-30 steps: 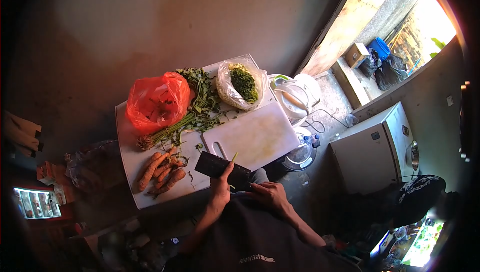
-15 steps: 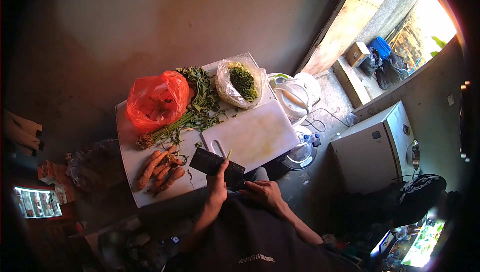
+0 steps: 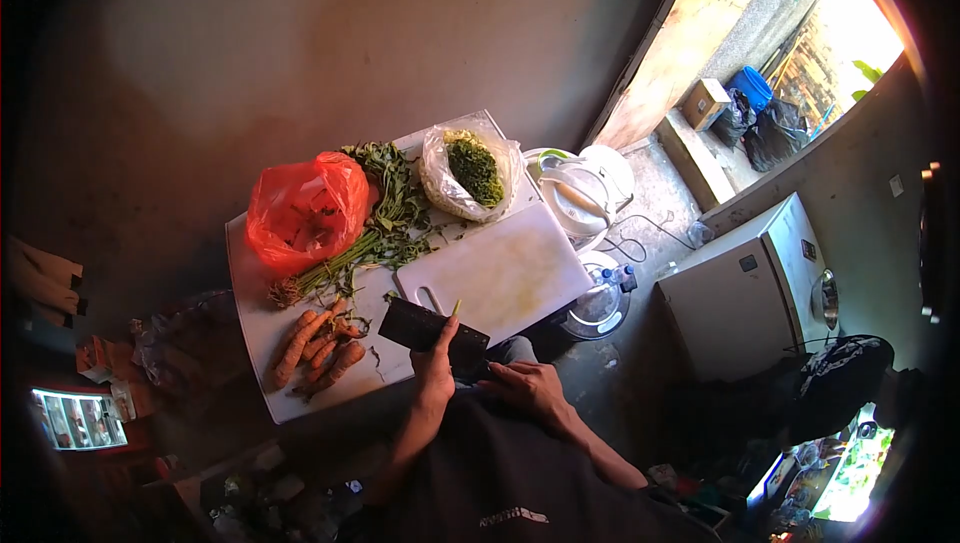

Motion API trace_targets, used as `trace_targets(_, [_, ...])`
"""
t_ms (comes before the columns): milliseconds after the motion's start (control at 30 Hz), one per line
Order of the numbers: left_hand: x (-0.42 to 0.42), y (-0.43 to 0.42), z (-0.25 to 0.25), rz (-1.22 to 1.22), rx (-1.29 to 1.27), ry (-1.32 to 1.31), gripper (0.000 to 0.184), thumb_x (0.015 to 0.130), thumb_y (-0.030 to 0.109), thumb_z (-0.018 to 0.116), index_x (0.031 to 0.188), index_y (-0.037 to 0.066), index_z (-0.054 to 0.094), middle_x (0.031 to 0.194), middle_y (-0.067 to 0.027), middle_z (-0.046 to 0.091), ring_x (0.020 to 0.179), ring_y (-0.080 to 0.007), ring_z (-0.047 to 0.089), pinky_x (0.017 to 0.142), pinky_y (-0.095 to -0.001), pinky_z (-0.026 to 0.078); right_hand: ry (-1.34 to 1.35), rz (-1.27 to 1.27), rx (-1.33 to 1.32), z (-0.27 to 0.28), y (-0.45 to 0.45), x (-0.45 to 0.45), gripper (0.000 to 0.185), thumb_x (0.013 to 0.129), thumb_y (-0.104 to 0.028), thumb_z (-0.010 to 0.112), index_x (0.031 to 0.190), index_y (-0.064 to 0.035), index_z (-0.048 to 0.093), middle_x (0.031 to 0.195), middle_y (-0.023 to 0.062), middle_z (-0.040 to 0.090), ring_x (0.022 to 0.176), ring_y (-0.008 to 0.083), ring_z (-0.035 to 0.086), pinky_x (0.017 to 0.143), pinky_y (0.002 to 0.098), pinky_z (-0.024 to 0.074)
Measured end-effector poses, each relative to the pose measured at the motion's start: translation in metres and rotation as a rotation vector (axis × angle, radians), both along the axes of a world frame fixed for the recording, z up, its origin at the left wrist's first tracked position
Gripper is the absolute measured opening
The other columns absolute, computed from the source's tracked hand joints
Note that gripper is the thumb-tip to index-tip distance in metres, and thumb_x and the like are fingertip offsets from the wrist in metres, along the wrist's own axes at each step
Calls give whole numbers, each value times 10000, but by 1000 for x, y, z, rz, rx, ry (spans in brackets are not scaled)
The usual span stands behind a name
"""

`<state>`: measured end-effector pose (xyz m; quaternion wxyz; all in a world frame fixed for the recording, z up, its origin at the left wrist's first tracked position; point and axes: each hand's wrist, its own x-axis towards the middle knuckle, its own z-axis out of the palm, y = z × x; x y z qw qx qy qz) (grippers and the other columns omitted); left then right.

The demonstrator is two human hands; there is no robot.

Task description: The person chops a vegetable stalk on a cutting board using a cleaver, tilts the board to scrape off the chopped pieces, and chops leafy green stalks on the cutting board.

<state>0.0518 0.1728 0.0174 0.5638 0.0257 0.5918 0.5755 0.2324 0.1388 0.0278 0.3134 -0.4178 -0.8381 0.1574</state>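
Note:
A broad black cleaver (image 3: 420,326) is held flat in front of my body, above the table's near edge. My left hand (image 3: 434,368) is closed around the blade, thumb on its upper face and fingers mostly hidden beneath. A short green stalk (image 3: 458,307) sticks up beside that thumb. My right hand (image 3: 528,383) is closed at the cleaver's near right end, where the handle is mostly covered. Just beyond the blade lies a white cutting board (image 3: 500,268) with yellowish stains. Several carrots (image 3: 320,343) lie to the left of the cleaver.
On the white table (image 3: 250,318) are a red plastic bag (image 3: 305,213), leafy green stalks (image 3: 395,193) and a clear bag of chopped greens (image 3: 470,173). White appliances (image 3: 580,198) stand at its right. Farther right are a small fridge (image 3: 735,283) and a person in dark clothing (image 3: 840,378).
The view has shifted slightly, moving the table and its contents a little within the picture. Both hands keep nearly the same hold on the cleaver.

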Motion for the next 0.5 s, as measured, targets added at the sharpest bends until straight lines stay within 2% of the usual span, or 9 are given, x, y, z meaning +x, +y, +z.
trace_targets(333, [6, 2, 12, -6, 48, 11, 253, 792, 71, 825, 1006, 14, 703, 976, -49, 709, 864, -148, 668, 801, -306, 549, -3, -2, -70, 9, -4, 15, 347, 768, -297, 818, 992, -49, 723, 704, 50, 663, 626, 206, 671, 534, 318, 528])
trace_targets(400, [5, 2, 12, -15, 88, 15, 252, 792, 66, 824, 1007, 16, 703, 977, -49, 708, 866, -148, 668, 802, -306, 549, -48, 20, -153, 11, -5, 18, 331, 818, -288, 778, 1060, -70, 719, 842, 99, 721, 732, 251, 706, 596, 352, 562])
trace_targets(500, [3, 2, 11, -31, 91, -1, 254, 788, 61, 826, 1007, 31, 700, 984, -45, 705, 875, -145, 666, 811, -305, 549, -45, 25, -166, 21, -4, 19, 328, 826, -293, 769, 1066, -76, 720, 833, 91, 716, 731, 250, 704, 596, 349, 561])
